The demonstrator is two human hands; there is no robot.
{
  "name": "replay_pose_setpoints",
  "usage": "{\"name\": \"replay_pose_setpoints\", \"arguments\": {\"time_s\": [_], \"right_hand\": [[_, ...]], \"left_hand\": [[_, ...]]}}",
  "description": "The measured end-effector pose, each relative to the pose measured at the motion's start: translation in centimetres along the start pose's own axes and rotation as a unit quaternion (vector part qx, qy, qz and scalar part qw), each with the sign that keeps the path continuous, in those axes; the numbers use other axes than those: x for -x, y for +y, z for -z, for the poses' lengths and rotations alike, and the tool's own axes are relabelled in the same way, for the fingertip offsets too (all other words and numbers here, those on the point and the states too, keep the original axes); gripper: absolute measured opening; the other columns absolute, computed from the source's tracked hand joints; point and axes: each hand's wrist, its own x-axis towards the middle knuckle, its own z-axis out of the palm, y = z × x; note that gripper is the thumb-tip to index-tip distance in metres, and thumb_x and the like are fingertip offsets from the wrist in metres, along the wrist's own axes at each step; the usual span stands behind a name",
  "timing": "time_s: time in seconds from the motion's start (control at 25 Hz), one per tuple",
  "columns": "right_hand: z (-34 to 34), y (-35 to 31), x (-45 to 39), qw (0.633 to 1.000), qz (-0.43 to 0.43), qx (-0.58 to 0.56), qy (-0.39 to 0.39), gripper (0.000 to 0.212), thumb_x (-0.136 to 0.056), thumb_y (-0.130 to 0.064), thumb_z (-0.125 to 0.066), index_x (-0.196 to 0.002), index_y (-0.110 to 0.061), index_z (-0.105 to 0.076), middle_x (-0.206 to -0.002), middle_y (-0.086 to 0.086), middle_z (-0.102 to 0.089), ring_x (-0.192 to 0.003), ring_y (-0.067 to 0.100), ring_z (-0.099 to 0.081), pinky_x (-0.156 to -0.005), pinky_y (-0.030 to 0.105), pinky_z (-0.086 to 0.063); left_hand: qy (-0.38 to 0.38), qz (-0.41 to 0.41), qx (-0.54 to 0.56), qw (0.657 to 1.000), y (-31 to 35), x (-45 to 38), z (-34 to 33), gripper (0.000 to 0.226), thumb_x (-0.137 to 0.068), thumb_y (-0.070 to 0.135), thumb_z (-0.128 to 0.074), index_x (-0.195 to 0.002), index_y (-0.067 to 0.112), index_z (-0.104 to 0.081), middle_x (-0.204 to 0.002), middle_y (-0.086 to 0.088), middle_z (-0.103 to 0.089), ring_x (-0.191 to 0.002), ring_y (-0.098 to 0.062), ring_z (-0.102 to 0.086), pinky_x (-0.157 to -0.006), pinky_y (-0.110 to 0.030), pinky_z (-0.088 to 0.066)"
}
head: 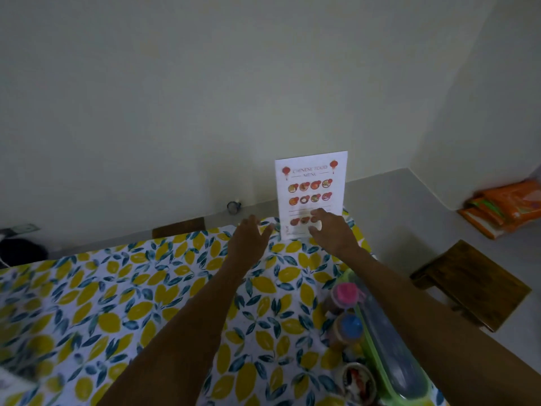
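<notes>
One menu point(311, 189), three jars point(349, 325) (one pink-capped), one tray point(389, 341)

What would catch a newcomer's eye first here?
The bright lemon-print tablecloth fills the foreground. At its far edge a Chinese food menu stands upright, with the left hand and right hand reaching toward its lower part.

Tablecloth point(117, 303) left of the menu point(311, 183) is open room. Jars point(348, 294) and green tray point(389, 347) crowd the right edge. Wall point(175, 112) close behind.

White Chinese-food menu card point(311, 186) standing upright at far edge of lemon-print tablecloth point(117, 288), printed face toward camera.
</notes>
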Motion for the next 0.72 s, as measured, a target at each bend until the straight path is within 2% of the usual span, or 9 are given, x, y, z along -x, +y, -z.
{"name": "replay_pose_setpoints", "arguments": {"time_s": [0.16, 0.36, 0.6, 0.72], "right_hand": [[-4.1, -5.9, 3.0, 0.998, 0.033, 0.032, -0.05, 0.052, -0.092, -0.032, -0.057, -0.139, -0.011, -0.045, -0.134, 0.018, -0.057, -0.124, 0.037, -0.052, -0.102, 0.044, -0.046], [-11.5, -16.7, 7.0, 0.991, 0.07, 0.071, -0.084, 0.062, -0.093, -0.038, -0.054, -0.147, -0.017, -0.034, -0.145, 0.016, -0.048, -0.131, 0.036, -0.045, -0.105, 0.047, -0.044], [-21.2, -29.4, 11.8, 0.973, 0.147, 0.124, -0.129, 0.062, -0.093, -0.041, -0.053, -0.147, -0.02, -0.035, -0.149, 0.012, -0.045, -0.13, 0.037, -0.045, -0.105, 0.047, -0.043], [-26.5, -35.5, 13.9, 0.959, 0.191, 0.137, -0.159, 0.058, -0.094, -0.039, -0.052, -0.146, -0.02, -0.036, -0.145, 0.014, -0.048, -0.129, 0.037, -0.045, -0.103, 0.047, -0.045]], "left_hand": [[0.018, -0.039, -0.109, 0.993, -4.5, 4.8, 4.6, 0.053, -0.092, 0.059, -0.043, -0.121, 0.015, -0.053, -0.118, -0.011, -0.059, -0.108, -0.03, -0.058, -0.086, -0.042, -0.049], [0.009, -0.032, -0.162, 0.986, -14.8, 10.7, 11.0, 0.058, -0.092, 0.06, -0.04, -0.126, 0.014, -0.049, -0.124, -0.013, -0.056, -0.115, -0.033, -0.054, -0.091, -0.046, -0.047], [0.006, 0.019, -0.206, 0.978, -27.3, 17.9, 19.0, 0.064, -0.094, 0.06, -0.038, -0.138, 0.013, -0.041, -0.142, -0.014, -0.047, -0.129, -0.032, -0.045, -0.103, -0.047, -0.038], [0.028, 0.058, -0.213, 0.975, -33.9, 21.7, 22.9, 0.061, -0.093, 0.059, -0.04, -0.134, 0.014, -0.044, -0.137, -0.013, -0.05, -0.124, -0.033, -0.049, -0.098, -0.047, -0.04]]}}
